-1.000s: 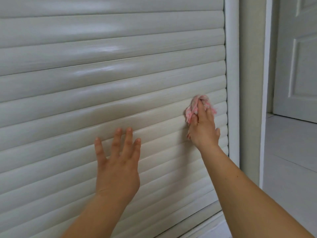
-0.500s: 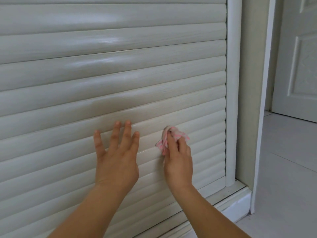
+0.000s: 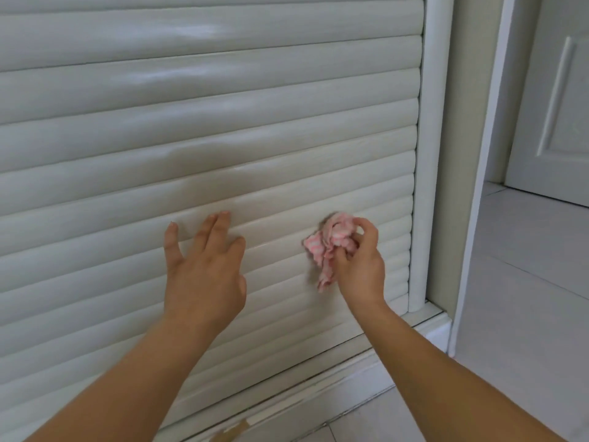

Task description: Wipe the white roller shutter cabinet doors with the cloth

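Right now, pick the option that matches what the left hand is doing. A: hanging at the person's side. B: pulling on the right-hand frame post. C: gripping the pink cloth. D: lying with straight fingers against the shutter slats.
D: the left hand lies with straight fingers against the white roller shutter, while the right hand grips the bunched pink cloth.

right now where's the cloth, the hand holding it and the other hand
cloth (image 3: 330, 242): head view, bunched pink middle
right hand (image 3: 360, 266): head view, back of hand
left hand (image 3: 204, 275): head view, back of hand
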